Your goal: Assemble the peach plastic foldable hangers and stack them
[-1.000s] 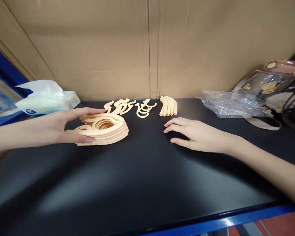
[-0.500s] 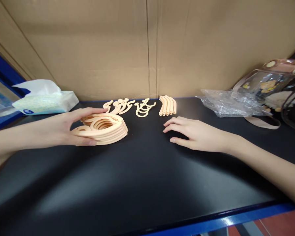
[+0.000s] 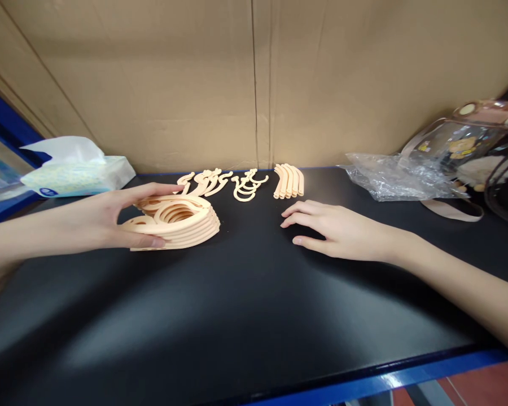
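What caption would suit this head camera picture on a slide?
Left hand grips a stack of peach plastic pieces on a black table; right hand rests flat nearby.

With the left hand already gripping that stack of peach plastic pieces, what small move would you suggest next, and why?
Probably lift the top piece off: the left hand pinches the stack of peach pieces at its side, while the right hand rests flat and empty on the black table.
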Demonstrator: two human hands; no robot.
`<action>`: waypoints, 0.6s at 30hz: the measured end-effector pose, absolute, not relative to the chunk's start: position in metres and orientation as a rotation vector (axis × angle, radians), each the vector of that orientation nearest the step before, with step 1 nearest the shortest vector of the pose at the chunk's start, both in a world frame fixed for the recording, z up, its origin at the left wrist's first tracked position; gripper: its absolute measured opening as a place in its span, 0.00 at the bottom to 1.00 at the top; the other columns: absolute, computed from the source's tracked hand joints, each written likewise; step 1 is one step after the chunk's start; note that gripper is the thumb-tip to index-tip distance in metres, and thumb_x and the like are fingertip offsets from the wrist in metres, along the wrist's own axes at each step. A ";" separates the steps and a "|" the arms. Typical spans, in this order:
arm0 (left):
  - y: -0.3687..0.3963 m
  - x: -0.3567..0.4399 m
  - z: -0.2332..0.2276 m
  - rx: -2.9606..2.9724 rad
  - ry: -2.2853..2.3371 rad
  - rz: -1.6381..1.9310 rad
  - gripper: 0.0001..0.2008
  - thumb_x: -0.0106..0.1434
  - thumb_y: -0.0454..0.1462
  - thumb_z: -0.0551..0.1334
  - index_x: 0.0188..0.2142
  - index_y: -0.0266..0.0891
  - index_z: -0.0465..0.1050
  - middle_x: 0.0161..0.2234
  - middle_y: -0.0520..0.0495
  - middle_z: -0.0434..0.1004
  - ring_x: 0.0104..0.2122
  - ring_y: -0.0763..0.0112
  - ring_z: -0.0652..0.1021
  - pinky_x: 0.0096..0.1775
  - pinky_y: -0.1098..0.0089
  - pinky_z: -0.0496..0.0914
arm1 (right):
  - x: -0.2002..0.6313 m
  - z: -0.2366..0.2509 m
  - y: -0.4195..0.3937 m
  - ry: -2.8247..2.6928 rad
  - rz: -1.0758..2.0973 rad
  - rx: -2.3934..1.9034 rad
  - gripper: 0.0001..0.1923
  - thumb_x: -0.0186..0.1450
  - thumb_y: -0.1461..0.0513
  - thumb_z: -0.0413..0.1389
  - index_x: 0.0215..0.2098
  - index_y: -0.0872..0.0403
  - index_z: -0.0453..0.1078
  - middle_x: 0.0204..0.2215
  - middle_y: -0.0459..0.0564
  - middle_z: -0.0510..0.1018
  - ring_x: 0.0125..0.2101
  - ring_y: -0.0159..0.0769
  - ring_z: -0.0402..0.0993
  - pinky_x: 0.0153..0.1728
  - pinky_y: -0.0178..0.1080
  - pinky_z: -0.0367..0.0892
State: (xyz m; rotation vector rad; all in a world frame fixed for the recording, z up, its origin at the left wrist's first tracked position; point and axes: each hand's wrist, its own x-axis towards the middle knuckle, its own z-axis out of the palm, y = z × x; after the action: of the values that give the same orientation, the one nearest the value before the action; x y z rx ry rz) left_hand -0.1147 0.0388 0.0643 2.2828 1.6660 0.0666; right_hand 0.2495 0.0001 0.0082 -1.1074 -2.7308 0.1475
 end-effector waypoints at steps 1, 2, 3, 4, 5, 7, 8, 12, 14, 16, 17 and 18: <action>0.037 -0.113 0.065 2.279 1.662 0.064 0.43 0.52 0.56 0.62 0.64 0.50 0.52 0.56 0.53 0.68 0.47 0.60 0.74 0.46 0.69 0.69 | 0.250 0.008 0.000 -2.731 0.151 -1.106 0.17 0.69 0.57 0.48 0.53 0.54 0.67 0.54 0.54 0.70 0.54 0.41 0.66 0.55 0.47 0.64; 0.036 -0.112 0.066 2.274 1.659 0.063 0.42 0.53 0.55 0.62 0.64 0.50 0.51 0.55 0.52 0.69 0.47 0.60 0.74 0.45 0.69 0.69 | 0.250 0.008 0.000 -2.732 0.154 -1.105 0.17 0.70 0.57 0.48 0.53 0.54 0.67 0.54 0.53 0.70 0.54 0.41 0.66 0.55 0.47 0.64; 0.035 -0.111 0.066 2.268 1.656 0.064 0.42 0.53 0.55 0.62 0.64 0.50 0.51 0.55 0.52 0.70 0.47 0.60 0.75 0.45 0.70 0.69 | 0.250 0.008 0.000 -2.731 0.155 -1.102 0.17 0.70 0.57 0.48 0.53 0.53 0.67 0.54 0.53 0.70 0.54 0.41 0.66 0.55 0.47 0.64; 0.035 -0.111 0.066 2.260 1.652 0.067 0.42 0.52 0.55 0.62 0.64 0.50 0.51 0.54 0.51 0.70 0.46 0.59 0.75 0.44 0.70 0.69 | 0.250 0.008 0.000 -2.732 0.157 -1.100 0.16 0.70 0.57 0.48 0.53 0.53 0.67 0.54 0.53 0.70 0.54 0.41 0.66 0.55 0.47 0.64; 0.035 -0.111 0.066 2.251 1.649 0.067 0.43 0.52 0.55 0.63 0.64 0.49 0.51 0.54 0.51 0.70 0.46 0.59 0.75 0.43 0.71 0.69 | 0.250 0.008 0.000 -2.733 0.157 -1.099 0.16 0.70 0.57 0.48 0.53 0.52 0.67 0.54 0.53 0.70 0.54 0.41 0.66 0.55 0.48 0.64; 0.035 -0.111 0.066 2.242 1.650 0.060 0.43 0.52 0.55 0.63 0.64 0.49 0.51 0.55 0.50 0.70 0.46 0.59 0.76 0.41 0.72 0.70 | 0.250 0.008 0.000 -2.736 0.154 -1.099 0.17 0.70 0.57 0.48 0.53 0.53 0.67 0.54 0.53 0.70 0.54 0.41 0.66 0.55 0.47 0.64; 0.035 -0.111 0.066 2.243 1.652 0.059 0.42 0.53 0.55 0.63 0.64 0.49 0.51 0.55 0.50 0.70 0.46 0.59 0.76 0.41 0.72 0.70 | 0.250 0.008 0.000 -2.737 0.150 -1.101 0.17 0.70 0.57 0.48 0.53 0.53 0.67 0.54 0.54 0.70 0.54 0.41 0.66 0.55 0.47 0.64; 0.035 -0.111 0.066 2.272 1.641 0.065 0.42 0.53 0.55 0.62 0.64 0.49 0.52 0.54 0.51 0.70 0.47 0.59 0.75 0.43 0.71 0.69 | 0.250 0.008 0.001 -2.735 0.148 -1.097 0.17 0.70 0.57 0.48 0.53 0.54 0.67 0.54 0.54 0.70 0.54 0.42 0.66 0.55 0.47 0.64; 0.035 -0.111 0.066 2.289 1.628 0.065 0.42 0.52 0.55 0.63 0.64 0.48 0.52 0.54 0.50 0.70 0.47 0.59 0.75 0.45 0.70 0.69 | 0.249 0.008 0.001 -2.732 0.154 -1.096 0.17 0.69 0.57 0.48 0.53 0.54 0.67 0.54 0.54 0.70 0.54 0.42 0.66 0.55 0.48 0.64; 0.035 -0.111 0.066 2.307 1.629 0.072 0.42 0.53 0.55 0.62 0.64 0.48 0.52 0.55 0.50 0.70 0.48 0.58 0.74 0.47 0.68 0.68 | 0.250 0.008 0.001 -2.731 0.150 -1.094 0.16 0.70 0.57 0.48 0.53 0.53 0.67 0.53 0.54 0.70 0.54 0.41 0.67 0.55 0.48 0.64; 0.035 -0.112 0.066 2.314 1.632 0.076 0.42 0.53 0.55 0.62 0.64 0.48 0.52 0.55 0.50 0.69 0.48 0.58 0.74 0.47 0.67 0.68 | 0.250 0.008 0.001 -2.731 0.147 -1.092 0.16 0.70 0.57 0.48 0.53 0.53 0.67 0.53 0.54 0.70 0.54 0.41 0.67 0.55 0.48 0.64; 0.035 -0.112 0.065 2.317 1.637 0.074 0.42 0.53 0.55 0.62 0.64 0.49 0.52 0.55 0.50 0.69 0.48 0.58 0.74 0.47 0.67 0.68 | 0.250 0.008 0.000 -2.731 0.143 -1.090 0.16 0.70 0.57 0.48 0.52 0.53 0.67 0.53 0.54 0.70 0.54 0.41 0.67 0.55 0.48 0.64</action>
State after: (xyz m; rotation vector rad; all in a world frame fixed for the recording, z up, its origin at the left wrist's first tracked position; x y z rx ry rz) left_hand -0.1118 0.0352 0.0654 2.3169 1.6371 0.0736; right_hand 0.2497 0.0004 0.0085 -1.0903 -2.7306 0.1428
